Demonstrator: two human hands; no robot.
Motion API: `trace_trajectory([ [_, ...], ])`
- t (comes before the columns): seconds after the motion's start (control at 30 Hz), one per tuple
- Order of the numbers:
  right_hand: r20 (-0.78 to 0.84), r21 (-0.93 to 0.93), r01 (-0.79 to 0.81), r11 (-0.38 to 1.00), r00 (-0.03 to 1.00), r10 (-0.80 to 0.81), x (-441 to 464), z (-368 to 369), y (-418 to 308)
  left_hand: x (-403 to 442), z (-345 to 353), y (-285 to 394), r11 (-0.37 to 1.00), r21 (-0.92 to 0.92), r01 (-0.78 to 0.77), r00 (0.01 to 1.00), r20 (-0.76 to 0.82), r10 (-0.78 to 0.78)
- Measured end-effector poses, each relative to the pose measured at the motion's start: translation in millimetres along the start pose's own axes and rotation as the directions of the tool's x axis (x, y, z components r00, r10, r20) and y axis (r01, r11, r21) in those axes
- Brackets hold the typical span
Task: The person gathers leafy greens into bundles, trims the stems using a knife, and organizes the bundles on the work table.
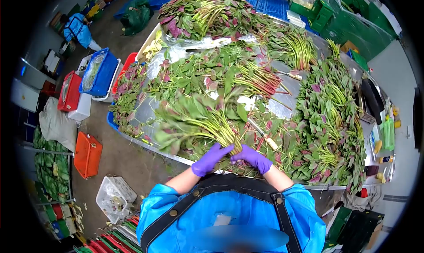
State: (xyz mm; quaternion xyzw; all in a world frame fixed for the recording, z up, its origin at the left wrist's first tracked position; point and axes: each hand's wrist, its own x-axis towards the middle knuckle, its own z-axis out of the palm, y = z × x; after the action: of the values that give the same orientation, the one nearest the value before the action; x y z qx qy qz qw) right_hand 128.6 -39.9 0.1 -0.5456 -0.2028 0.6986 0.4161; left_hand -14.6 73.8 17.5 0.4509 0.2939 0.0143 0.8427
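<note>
Both hands wear purple gloves and meet at the table's near edge. My left hand [213, 159] is wrapped round the lower stems of a leafy green bunch [207, 120], whose leaves fan out up and to the left, partly blurred. On the other side of the stem ends, my right hand [251, 158] has its fingers closed against the same bunch. Just beyond the right hand lies a knife [270, 142] with a pale handle. Reddish stems [263, 83] of another bunch rest farther back. Loose leaves and cut stems surround the bunch.
A large heap of greens [207, 14] stands at the table's far side, and a long row of bunches [329, 120] lines the right. A second knife [295, 76] lies farther back. Crates, including a blue one [99, 72], stand left. A person [78, 30] is at the upper left.
</note>
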Motion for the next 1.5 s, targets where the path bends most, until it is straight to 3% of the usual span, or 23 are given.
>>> trace_trajectory([
  [0.03,-0.008,0.005,0.009,1.0,1.0,-0.009,-1.3,-5.6,-1.9,-9.3,-4.1,13.0,0.966,0.241,0.094,0.991,0.071,-0.115],
  [0.07,0.025,-0.02,-0.001,1.0,1.0,0.002,-4.0,-9.4,-1.6,-17.5,-9.8,15.9,0.963,0.25,0.097,0.989,0.08,-0.121],
  [0.13,0.042,-0.04,-0.002,0.999,0.999,0.003,-7.2,-13.5,-3.4,-30.7,-8.6,25.6,0.693,0.718,0.064,0.968,0.125,-0.219],
  [0.17,0.045,-0.109,-0.001,0.994,0.999,0.005,-8.6,-12.8,-4.3,-37.4,0.0,35.1,0.361,0.843,-0.4,0.911,0.323,0.255],
  [0.2,0.045,-0.174,-0.002,0.985,0.999,0.01,-10.7,-10.6,-4.5,-37.7,11.2,48.9,0.36,0.838,-0.409,0.909,0.339,0.245],
  [0.23,0.021,-0.347,-0.079,0.934,0.996,0.092,-13.2,-8.8,-13.9,-32.1,22.7,62.8,-0.093,0.871,-0.483,0.802,0.482,0.352],
  [0.27,0.006,-0.338,-0.082,0.938,0.996,0.089,-19.0,-1.3,-21.1,-24.0,31.3,71.2,-0.527,0.739,-0.42,0.666,0.645,0.375],
  [0.33,0.077,-0.53,-0.039,0.847,0.993,0.094,-30.3,12.3,-38.2,-1.0,30.1,63.2,-0.625,0.644,-0.44,0.596,0.73,0.333],
  [0.4,0.042,-0.481,-0.045,0.876,0.996,0.074,-30.3,-0.2,-33.0,18.4,15.8,42.9,-0.34,0.802,-0.491,0.85,0.526,0.011],
  [0.47,0.061,-0.512,0.036,0.858,0.998,-0.006,-56.1,0.5,-72.0,24.9,1.5,39.0,-0.335,0.784,-0.523,0.8,0.587,0.122],
  [0.5,0.012,-0.41,0.252,0.877,0.963,-0.271,-37.9,-25.0,-47.9,19.9,0.7,52.9,-0.252,0.852,-0.46,0.832,0.512,0.213],
  [0.53,-0.267,-0.241,0.395,0.886,0.851,-0.452,-11.8,-56.1,-21.7,14.8,-1.7,65.2,-0.159,0.906,-0.393,0.855,0.423,0.298],
  [0.57,-0.516,-0.387,0.197,0.901,0.763,-0.389,-24.2,-68.2,-27.6,10.7,-6.8,74.3,-0.055,0.937,-0.346,0.843,0.336,0.419],
  [0.63,-0.561,-0.82,-0.36,0.444,0.657,-0.504,-19.6,-99.6,9.0,-8.8,-2.6,106.2,-0.032,0.967,-0.252,0.88,0.242,0.409],
  [0.73,-0.54,-0.828,-0.394,0.399,0.752,-0.379,-18.7,-101.1,13.7,-11.2,-16.6,121.6,0.088,0.989,-0.118,0.922,0.076,0.379],
  [0.83,-0.558,-0.807,-0.355,0.472,0.721,-0.411,-28.8,-68.6,-18.7,-8.2,-30.9,121.8,0.548,0.834,-0.071,0.959,-0.093,0.267],
  [0.9,-0.411,-0.889,0.008,0.458,0.427,-0.806,-27.7,-48.5,-23.6,-4.3,-26.3,124.8,0.644,0.762,-0.059,0.958,-0.137,0.25],
  [0.93,-0.41,-0.889,0.011,0.458,0.429,-0.805,-27.7,-34.3,-30.4,-2.9,-24.2,123.7,0.732,0.679,-0.055,0.96,-0.165,0.226],
  [1.0,-0.338,-0.819,0.282,0.499,0.465,-0.818,-25.2,-5.1,-50.5,8.2,-27.4,112.9,0.76,0.643,-0.091,0.958,-0.153,0.243],
  [1.1,-0.197,-0.875,0.328,0.357,0.43,-0.881,-18.5,22.0,-74.7,13.7,-18.9,108.6,0.77,0.623,-0.139,0.955,-0.121,0.27],
  [1.2,-0.062,-0.931,0.312,0.188,0.372,-0.926,-1.3,22.7,-71.9,13.4,-13.3,107.4,0.72,0.692,-0.051,0.964,-0.153,0.216],
  [1.37,-0.097,-0.958,0.216,0.188,0.374,-0.922,11.1,24.9,-67.1,8.6,-2.5,97.8,0.621,0.778,-0.096,0.939,-0.137,0.316],
  [1.5,-0.155,-0.97,0.131,0.207,0.329,-0.932,29.1,17.2,-45.7,9.0,-5.7,84.2,0.788,0.607,-0.104,0.938,-0.204,0.281],
])
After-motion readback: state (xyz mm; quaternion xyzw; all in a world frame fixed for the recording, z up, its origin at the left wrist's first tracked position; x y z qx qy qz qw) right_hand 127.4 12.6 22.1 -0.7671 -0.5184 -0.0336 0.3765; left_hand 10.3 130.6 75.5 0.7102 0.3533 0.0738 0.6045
